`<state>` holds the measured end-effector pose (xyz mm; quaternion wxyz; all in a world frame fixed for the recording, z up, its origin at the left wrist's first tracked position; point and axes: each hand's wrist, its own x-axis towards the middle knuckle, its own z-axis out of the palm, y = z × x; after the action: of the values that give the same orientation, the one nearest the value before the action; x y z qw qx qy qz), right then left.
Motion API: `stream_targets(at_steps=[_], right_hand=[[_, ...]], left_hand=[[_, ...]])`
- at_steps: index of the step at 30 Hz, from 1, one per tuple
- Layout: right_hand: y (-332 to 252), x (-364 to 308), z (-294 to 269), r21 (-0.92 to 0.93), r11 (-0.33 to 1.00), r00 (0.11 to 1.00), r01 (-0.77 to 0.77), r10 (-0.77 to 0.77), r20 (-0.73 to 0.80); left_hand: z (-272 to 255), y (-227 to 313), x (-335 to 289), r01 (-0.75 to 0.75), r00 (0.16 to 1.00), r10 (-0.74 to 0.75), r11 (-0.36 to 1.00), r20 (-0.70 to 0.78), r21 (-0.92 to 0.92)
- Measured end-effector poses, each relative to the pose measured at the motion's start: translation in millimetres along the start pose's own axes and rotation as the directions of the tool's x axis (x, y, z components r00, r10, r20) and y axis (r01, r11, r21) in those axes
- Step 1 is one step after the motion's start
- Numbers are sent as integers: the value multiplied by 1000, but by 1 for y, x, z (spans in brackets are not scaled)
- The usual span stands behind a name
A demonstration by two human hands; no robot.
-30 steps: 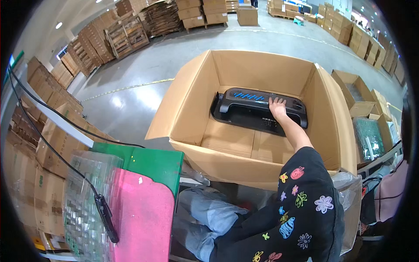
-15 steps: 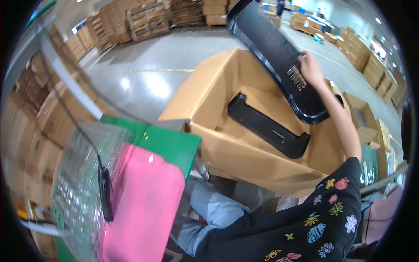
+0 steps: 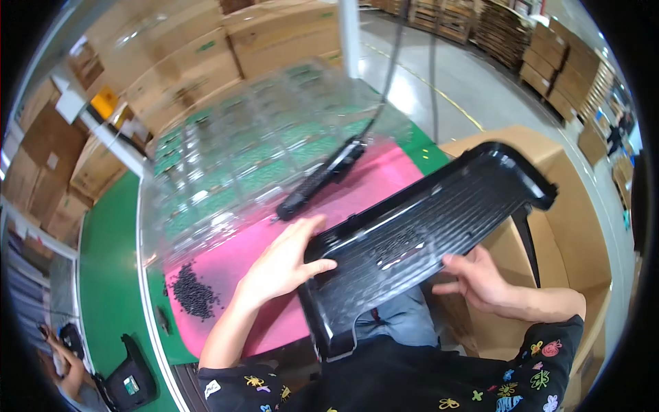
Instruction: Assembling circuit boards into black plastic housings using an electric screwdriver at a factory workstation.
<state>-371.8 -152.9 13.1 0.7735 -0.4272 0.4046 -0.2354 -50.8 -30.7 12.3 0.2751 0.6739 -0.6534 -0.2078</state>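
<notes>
Across the green desk [image 3: 110, 275] lies a pink mat [image 3: 274, 240], and over its far part sits a stack of clear plastic blister trays [image 3: 233, 144] that covers much of the desk's far edge. On top of the trays and the mat rests a black handheld tool [image 3: 319, 180] with a cable running up and away toward the far side. Near the desk's left part of the mat lies a small heap of dark pellets [image 3: 192, 292]. A large open cardboard box [image 3: 570, 206] stands just beside the desk's right edge, and stacked cartons fill the background. At the desk's near left corner sits a small black device [image 3: 130, 381], and another person's hand [image 3: 68, 357] shows by it. Held above the desk's near edge, a long black plastic panel [image 3: 419, 233] slants from the person's lap up toward the box, hiding part of the mat. Left hand [image 3: 285, 264] clasps the panel's near left edge, thumb on top and fingers spread beneath. Right hand [image 3: 477, 278] supports the panel from below, fingers curled against its underside.
</notes>
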Motion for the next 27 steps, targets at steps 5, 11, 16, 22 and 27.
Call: stream_targets(at_steps=[5,11,16,22,27], right_hand=[[-7,25,60,-702,712,642,-12,544,540],[-52,148,246,-285,7,279,958,-229,933],[-14,281,391,-378,-234,323,896,-242,915],[33,317,480,-504,-355,470,787,-182,863],[52,310,495,-371,-401,318,838,-194,928]], left_hand=[[-19,-39,-34,107,985,-69,963,-158,246],[-28,-54,-46,134,954,-44,947,-298,291],[-15,-71,-38,77,895,75,945,-440,318],[-17,-66,-36,30,903,102,954,-418,297],[-17,-66,-39,101,906,42,944,-421,313]])
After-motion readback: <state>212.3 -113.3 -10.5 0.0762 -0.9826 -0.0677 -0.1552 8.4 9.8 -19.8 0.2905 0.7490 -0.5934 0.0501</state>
